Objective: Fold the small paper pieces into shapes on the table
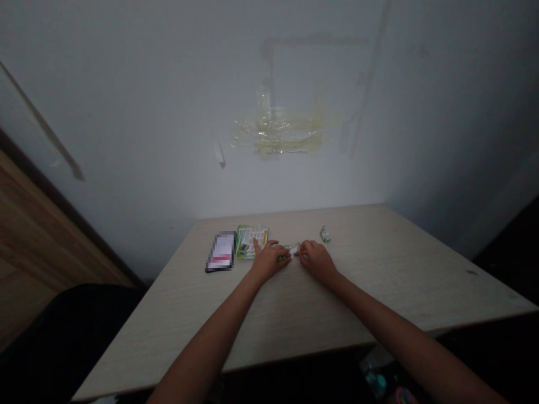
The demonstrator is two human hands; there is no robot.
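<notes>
Head view: paper (294,250) (greenish), partly hidden

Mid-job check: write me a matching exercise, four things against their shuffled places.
1. Phone
2. Printed stack
3. Crumpled scrap
4. Clear tape

A. Stuck to the wall
B. Just right of the phone
C. On the table, beyond the right hand
D. Leftmost on the table

Pairs: 1-D, 2-B, 3-C, 4-A
</notes>
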